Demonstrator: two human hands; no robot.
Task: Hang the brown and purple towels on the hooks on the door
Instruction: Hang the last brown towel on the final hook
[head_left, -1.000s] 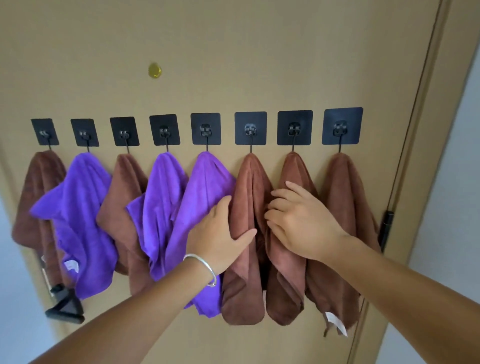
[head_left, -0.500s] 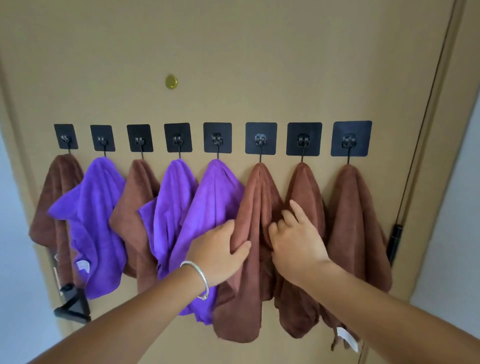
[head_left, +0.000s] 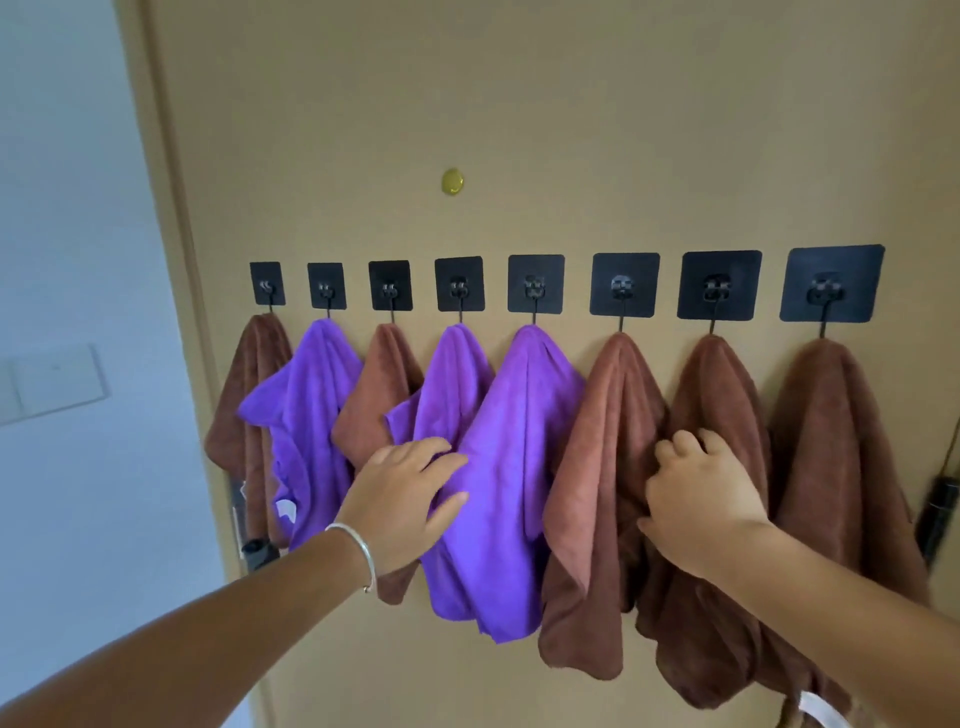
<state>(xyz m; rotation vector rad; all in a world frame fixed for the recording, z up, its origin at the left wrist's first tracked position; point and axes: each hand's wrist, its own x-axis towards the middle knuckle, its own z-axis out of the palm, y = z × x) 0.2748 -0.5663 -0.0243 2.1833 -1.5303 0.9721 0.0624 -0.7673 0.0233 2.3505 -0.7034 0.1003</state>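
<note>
Hanging in one row on the tan door (head_left: 571, 130), eight towels each drop from a black stick-on hook (head_left: 536, 283): brown, purple, brown, purple, purple, then three brown. The left hand (head_left: 402, 499), which half a second ago pinched the edge of the sixth towel (head_left: 602, 467), has let it go and shifted leftward; its fingers now lie fairly straight and spread against the cloth where the fourth towel (head_left: 452, 384) meets the fifth towel (head_left: 519, 467), thumb out over the purple, holding nothing that I can see. A silver bracelet (head_left: 358, 551) circles that wrist. The right hand (head_left: 698, 504) stays at the seventh towel (head_left: 722, 395), its fingertips curled into the brown folds beside the sixth towel's edge, pinching the cloth. The sixth towel now hangs free and straighter than before. The view has swung left, so the pale wall (head_left: 67, 260) with a switch plate (head_left: 52, 384) shows past the door's edge, and the hinge (head_left: 940, 509) sits at the far right. A brass peephole (head_left: 452, 181) shows above the hooks, and a white tag (head_left: 823, 714) pokes out low on the right.
</note>
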